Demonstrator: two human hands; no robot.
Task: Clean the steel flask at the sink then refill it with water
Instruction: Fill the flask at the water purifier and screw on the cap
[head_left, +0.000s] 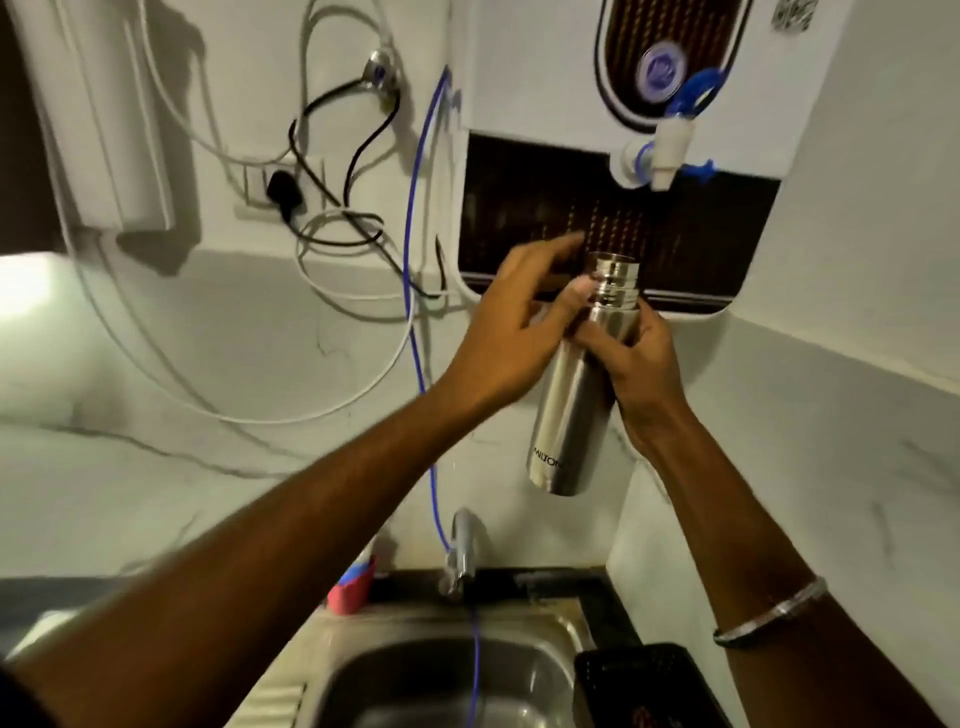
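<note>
- Your right hand wraps the upper body of the steel flask, holding it upright, slightly tilted, above the sink.
- Your left hand reaches across with fingers loosely spread, thumb touching the flask's threaded neck, gripping nothing.
- The flask's open mouth sits below and left of the purifier tap.
- A bangle circles your right forearm.
</note>
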